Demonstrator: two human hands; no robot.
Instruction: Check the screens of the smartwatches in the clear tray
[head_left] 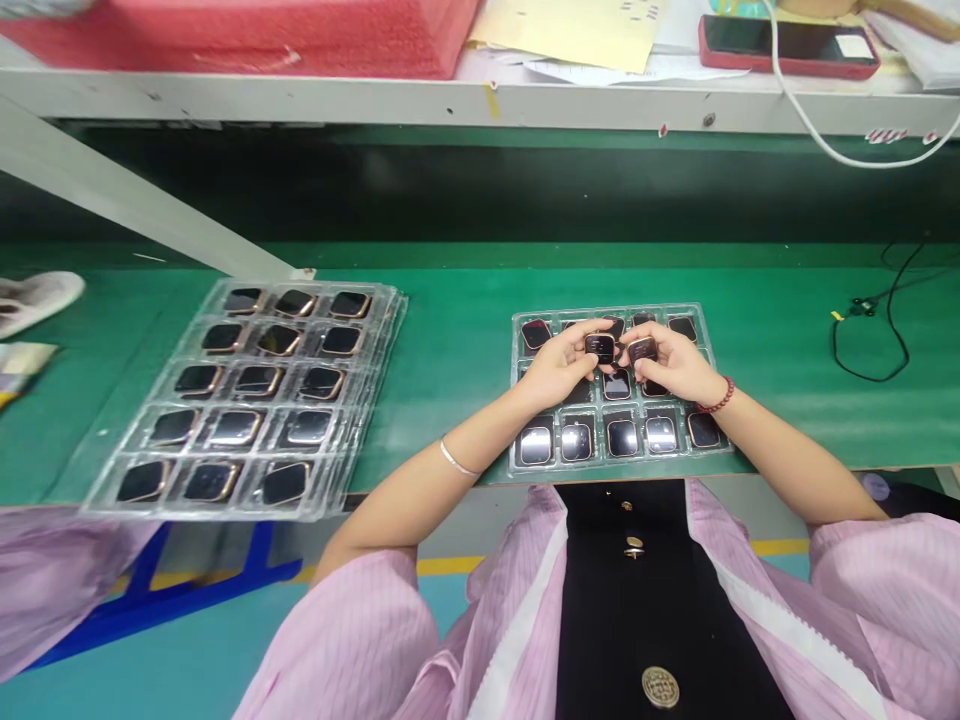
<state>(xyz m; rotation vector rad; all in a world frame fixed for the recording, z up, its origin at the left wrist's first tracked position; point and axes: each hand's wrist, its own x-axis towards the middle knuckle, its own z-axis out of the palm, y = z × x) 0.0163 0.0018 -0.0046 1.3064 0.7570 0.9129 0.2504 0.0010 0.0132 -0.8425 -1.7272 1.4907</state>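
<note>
My left hand is closed on a smartwatch body, a dark square screen in a gold rim with small light marks on it. My right hand grips a second smartwatch body of the same kind, a little to the right. Both are held close together above a clear plastic tray. In that tray sit several more watch bodies, such as one watch in the front row. My hands and forearms cover part of its middle and back rows.
To the left stands a stack of clear trays holding similar watches. A black cable lies on the green bench at the right. Above runs a white shelf with a red foam block, papers and a red-cased phone.
</note>
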